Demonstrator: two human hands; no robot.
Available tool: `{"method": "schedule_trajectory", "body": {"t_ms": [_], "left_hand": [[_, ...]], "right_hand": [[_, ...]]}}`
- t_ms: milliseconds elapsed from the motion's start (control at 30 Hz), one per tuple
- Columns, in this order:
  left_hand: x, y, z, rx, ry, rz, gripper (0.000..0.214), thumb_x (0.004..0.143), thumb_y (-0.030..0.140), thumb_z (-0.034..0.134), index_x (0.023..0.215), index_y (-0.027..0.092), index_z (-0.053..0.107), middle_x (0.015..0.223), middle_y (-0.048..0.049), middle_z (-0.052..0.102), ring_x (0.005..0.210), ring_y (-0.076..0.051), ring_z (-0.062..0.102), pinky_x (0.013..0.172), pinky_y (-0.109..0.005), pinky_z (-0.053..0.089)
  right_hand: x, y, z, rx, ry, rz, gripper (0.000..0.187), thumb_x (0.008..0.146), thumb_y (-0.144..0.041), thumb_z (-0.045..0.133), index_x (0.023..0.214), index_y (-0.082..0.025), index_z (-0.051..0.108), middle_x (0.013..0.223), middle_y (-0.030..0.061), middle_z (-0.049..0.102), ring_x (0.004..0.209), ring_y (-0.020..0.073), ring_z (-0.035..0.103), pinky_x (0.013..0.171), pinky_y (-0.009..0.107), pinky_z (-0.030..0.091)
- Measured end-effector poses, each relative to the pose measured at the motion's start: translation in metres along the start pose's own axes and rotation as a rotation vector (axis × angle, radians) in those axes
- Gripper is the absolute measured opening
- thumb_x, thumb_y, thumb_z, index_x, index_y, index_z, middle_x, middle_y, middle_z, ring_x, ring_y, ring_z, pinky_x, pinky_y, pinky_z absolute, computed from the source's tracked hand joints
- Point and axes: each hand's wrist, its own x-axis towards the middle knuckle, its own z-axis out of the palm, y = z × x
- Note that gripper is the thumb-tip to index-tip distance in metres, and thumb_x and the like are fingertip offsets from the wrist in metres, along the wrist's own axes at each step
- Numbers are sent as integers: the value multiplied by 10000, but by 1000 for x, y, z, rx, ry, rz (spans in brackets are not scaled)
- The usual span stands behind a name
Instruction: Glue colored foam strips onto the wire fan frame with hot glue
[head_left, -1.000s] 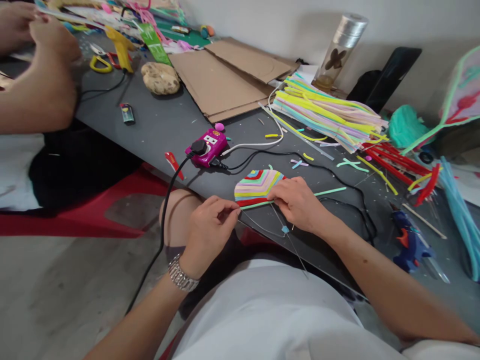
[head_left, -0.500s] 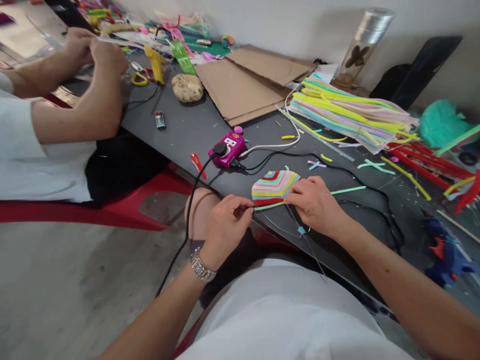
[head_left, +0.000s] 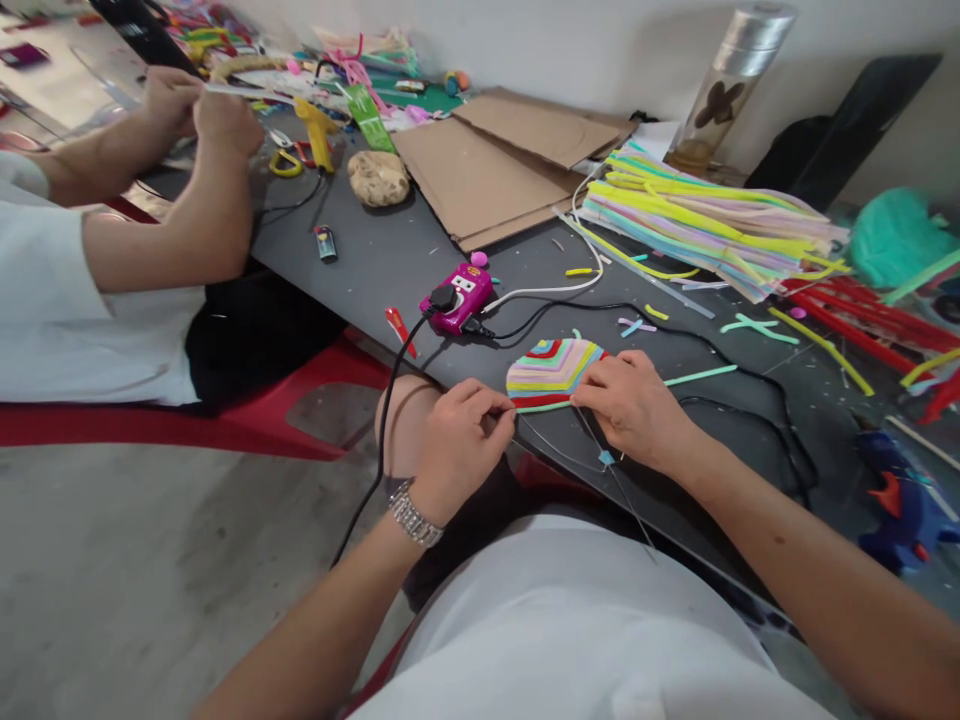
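Note:
A striped, multicoloured craft piece (head_left: 549, 372) made of bent strips lies at the near edge of the dark table (head_left: 390, 255). A mint-green strip (head_left: 694, 376) runs along its lower edge and out to the right. My left hand (head_left: 459, 440), with a metal watch on the wrist, pinches the strip's left end at the piece's left corner. My right hand (head_left: 636, 408) presses fingers down on the strip and the piece's right side. Thin wires with a small blue bit (head_left: 604, 458) lie just below my right hand.
A pink power socket (head_left: 456, 296) with black cables sits behind the piece. A blue glue gun (head_left: 904, 505) lies at right, a pile of coloured strips (head_left: 697, 222), cardboard (head_left: 487, 165) and a bottle (head_left: 718, 90) farther back. Another person's arms (head_left: 165, 200) work at left, above a red chair (head_left: 225, 415).
The view has swung left, bringing the other person into sight. My left hand has drawn the green strip tighter along the piece's lower edge; my right hand stays pressed on it.

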Motion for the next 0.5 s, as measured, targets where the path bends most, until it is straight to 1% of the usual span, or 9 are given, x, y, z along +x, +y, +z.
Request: {"method": "schedule_trajectory", "body": {"t_ms": [100,267,400,500], "left_hand": [[1,1,0,80,2,55,122,919,195,603,828,196,685,839,-40,674,803,-179,626,747,-311,493],[5,6,-4,398,-2,264,147,931,138,575,829,191,666,835,-53,669,786,-198,582,715,-342,425],[12,11,-14,600,-86,423,210,985,190,537,808,195,650,808,-63,645,764,-221,520,673,-379,335],[17,13,-21,663,-146,518,231,996,190,525,796,196,642,809,-71,632,759,-230,490,665,-393,296]], "right_hand": [[0,0,0,-12,-8,-8,272,853,-18,512,869,-206,708,870,46,668,787,182,502,857,371,270],[1,-1,-1,-22,22,-20,284,814,7,517,852,-205,701,858,46,658,799,191,502,865,372,273],[1,-4,-2,-63,42,-47,286,812,16,507,809,-206,688,838,49,649,792,195,489,866,378,273],[1,-6,-2,-129,51,-73,291,821,17,496,800,-201,688,830,59,641,784,199,478,874,389,271]]}}
